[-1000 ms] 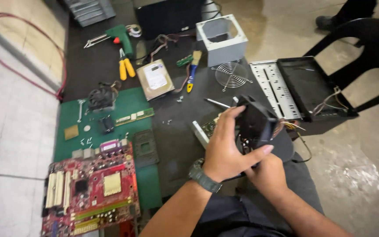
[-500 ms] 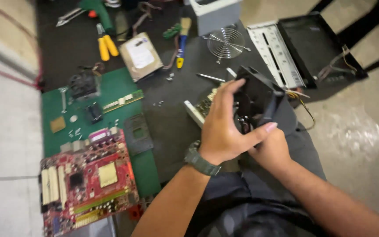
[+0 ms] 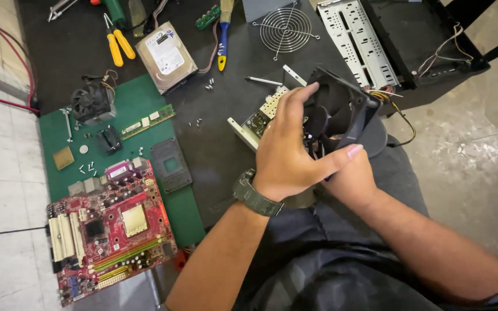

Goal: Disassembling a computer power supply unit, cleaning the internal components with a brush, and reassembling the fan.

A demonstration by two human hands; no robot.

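A: Black plastic, square-framed and matte: that is the cooling fan (image 3: 341, 112) you hold above your lap, at the near edge of the dark mat (image 3: 214, 144). Coloured wires (image 3: 396, 106) trail from its far side.

B: How are your hands set on it?

A: Your left hand (image 3: 289, 155) wraps over the top, fingers (image 3: 295, 98) spread against the frame and the thumb (image 3: 341, 156) stretched across the front, so it grips the fan firmly. A dark ribbed watch (image 3: 253, 194) sits on that wrist. Your right hand (image 3: 350, 181) cups the fan from below; its fingers are hidden behind the left hand and the fan, so I cannot tell how they close.

B: And under the fan?

A: A perforated metal power-supply board (image 3: 260, 118) lies just behind your left hand, partly covered by it.

B: What surrounds you?

A: A red motherboard (image 3: 108, 230) with a gold socket lies on a green cutting mat (image 3: 59, 121), beside a finned heatsink cooler (image 3: 91, 101) and a thin green memory stick (image 3: 148, 121). A silver hard drive (image 3: 166, 56), yellow-handled pliers (image 3: 116, 43) and a round wire fan grille (image 3: 285, 29) rest farther off. The black computer case (image 3: 410, 40) is cut off by the top edge.
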